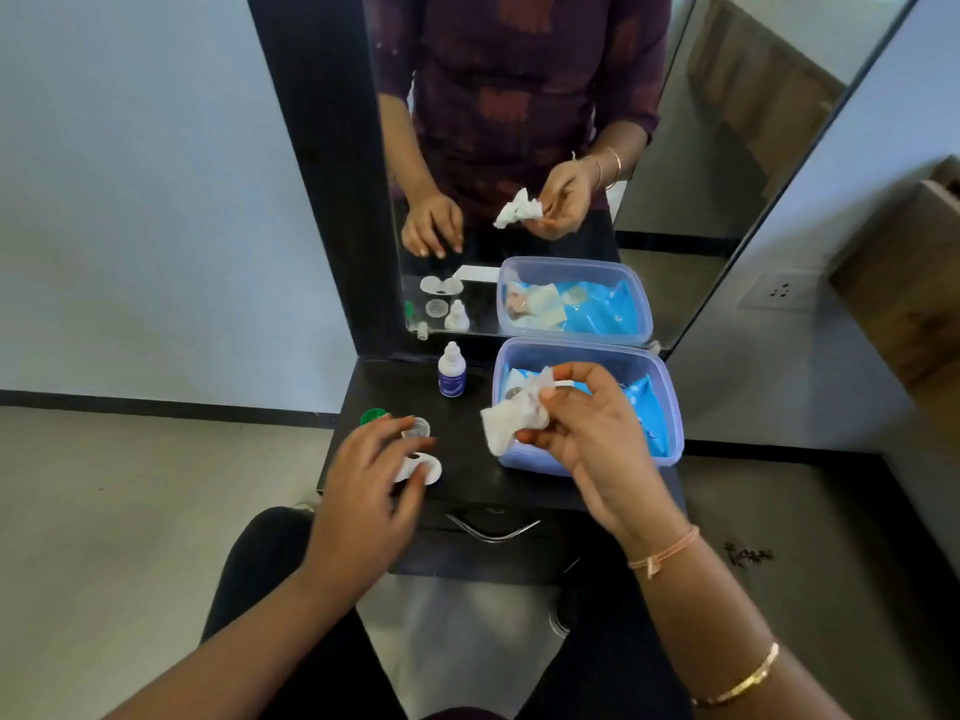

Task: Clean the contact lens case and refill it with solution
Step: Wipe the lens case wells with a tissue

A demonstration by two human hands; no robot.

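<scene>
The lens case [422,467] lies under the spread left hand [363,491], touching its fingertips; the right hand [587,433], well right, pinches a crumpled tissue [511,423]

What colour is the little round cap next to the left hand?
Green. The cap shows best in the head view, on the dark table by the left hand.

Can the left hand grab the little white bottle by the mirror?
Probably yes. The left hand hovers open over the clear contact lens case, and the small white plastic solution bottle stands just beyond it on the black dresser top, nothing between.
</scene>
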